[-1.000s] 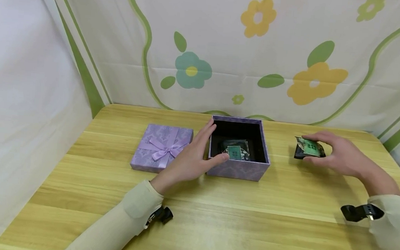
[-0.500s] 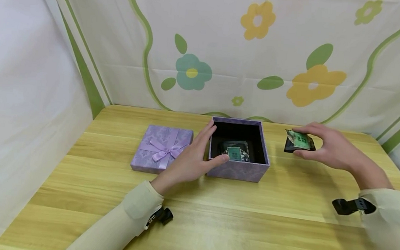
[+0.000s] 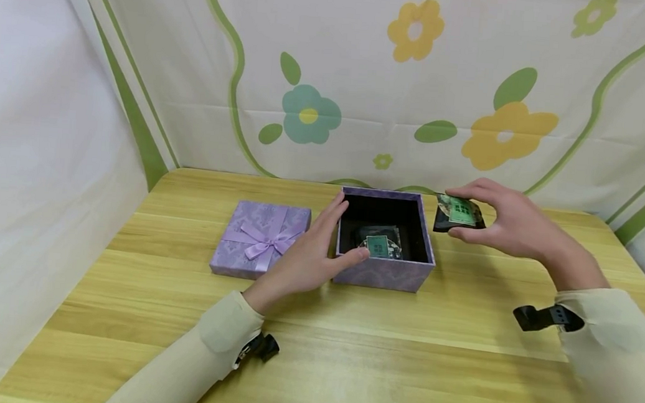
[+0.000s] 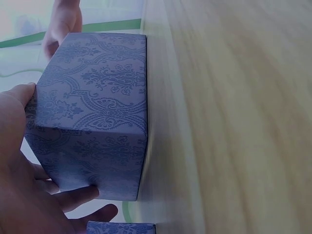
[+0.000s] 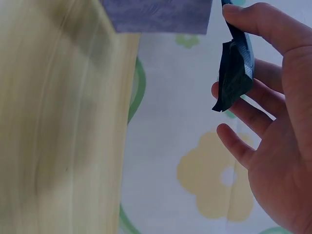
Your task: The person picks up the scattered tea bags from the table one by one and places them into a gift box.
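Observation:
An open purple patterned box [image 3: 383, 273] [image 4: 95, 112] stands mid-table with a dark green-labelled packet [image 3: 380, 243] lying inside. My left hand [image 3: 312, 255] [image 4: 19, 195] grips the box's left front corner, thumb on the front wall, fingers along the left side. My right hand [image 3: 503, 223] [image 5: 273, 146] pinches a second dark packet [image 3: 458, 212] [image 5: 235, 73] in the air, just right of the box's back right corner.
The box's purple lid [image 3: 261, 239] with a ribbon bow lies left of the box. The wooden table [image 3: 345, 365] is bounded by flowered cloth walls at the back and white cloth on the left.
My right hand has lifted the packet off the table and carried it left and up, close to the box. The left hand and box have stayed put.

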`<control>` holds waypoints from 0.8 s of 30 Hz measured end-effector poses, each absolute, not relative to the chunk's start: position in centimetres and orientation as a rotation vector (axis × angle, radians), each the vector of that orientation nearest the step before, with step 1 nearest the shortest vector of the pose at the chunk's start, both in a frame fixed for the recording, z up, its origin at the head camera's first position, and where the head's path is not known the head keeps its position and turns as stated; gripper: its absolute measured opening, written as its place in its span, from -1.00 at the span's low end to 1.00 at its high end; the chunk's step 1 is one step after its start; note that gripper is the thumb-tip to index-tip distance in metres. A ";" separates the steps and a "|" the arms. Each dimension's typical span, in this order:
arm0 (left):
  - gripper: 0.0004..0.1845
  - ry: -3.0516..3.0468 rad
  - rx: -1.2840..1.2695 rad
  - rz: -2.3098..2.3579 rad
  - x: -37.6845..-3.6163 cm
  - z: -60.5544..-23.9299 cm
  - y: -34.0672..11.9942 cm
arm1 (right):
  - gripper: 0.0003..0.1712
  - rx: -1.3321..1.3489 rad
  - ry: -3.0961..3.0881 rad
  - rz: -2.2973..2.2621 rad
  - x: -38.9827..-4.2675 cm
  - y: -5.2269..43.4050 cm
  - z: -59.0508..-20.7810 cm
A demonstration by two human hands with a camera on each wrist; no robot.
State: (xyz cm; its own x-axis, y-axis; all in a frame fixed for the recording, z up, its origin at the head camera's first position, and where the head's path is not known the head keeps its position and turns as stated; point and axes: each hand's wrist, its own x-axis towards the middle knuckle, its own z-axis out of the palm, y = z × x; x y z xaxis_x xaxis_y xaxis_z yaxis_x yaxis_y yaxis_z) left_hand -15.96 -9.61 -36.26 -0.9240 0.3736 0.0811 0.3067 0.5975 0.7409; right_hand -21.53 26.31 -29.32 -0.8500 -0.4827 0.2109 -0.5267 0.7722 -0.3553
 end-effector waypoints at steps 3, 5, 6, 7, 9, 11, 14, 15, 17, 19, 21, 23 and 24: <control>0.06 2.731 0.589 1.240 -15.9 -36.2 -9.7 | -0.26 0.852 -2.840 0.649 -21.6 25.3 -29.0; 0.06 2.729 0.590 1.243 -15.9 -36.2 -9.7 | -0.25 0.878 -2.831 0.682 -21.7 24.5 -28.7; 0.06 2.729 0.590 1.243 -15.9 -36.2 -9.7 | -0.25 0.894 -2.823 0.696 -21.7 24.2 -28.7; 0.06 2.729 0.589 1.243 -15.9 -36.2 -9.7 | -0.24 0.906 -2.816 0.712 -21.8 23.8 -28.6; 0.07 2.727 0.590 1.245 -15.9 -36.2 -9.8 | -0.25 0.932 -2.795 0.746 -21.7 22.9 -28.6; 0.07 2.728 0.588 1.243 -15.9 -36.2 -9.8 | -0.26 0.957 -2.774 0.768 -21.7 22.0 -28.6; 0.08 2.730 0.582 1.241 -15.9 -36.1 -9.8 | -0.28 1.005 -2.741 0.802 -21.8 20.7 -28.8; 0.07 2.731 0.580 1.241 -15.9 -36.1 -9.8 | -0.28 1.024 -2.733 0.808 -21.8 20.2 -28.9; 0.07 2.733 0.576 1.239 -15.9 -36.1 -9.8 | -0.28 1.063 -2.722 0.818 -21.9 19.4 -29.1; 0.07 2.731 0.572 1.237 -15.9 -36.1 -9.9 | -0.27 1.098 -2.711 0.814 -21.9 18.6 -29.5; 0.06 2.730 0.573 1.236 -15.8 -36.1 -9.9 | -0.26 1.132 -2.705 0.796 -22.0 18.0 -30.0; 0.07 2.730 0.572 1.238 -15.8 -36.0 -9.9 | -0.24 1.149 -2.709 0.778 -22.1 17.5 -30.4; 0.06 2.730 0.573 1.238 -15.8 -36.1 -9.9 | -0.24 1.151 -2.715 0.772 -22.1 17.4 -30.6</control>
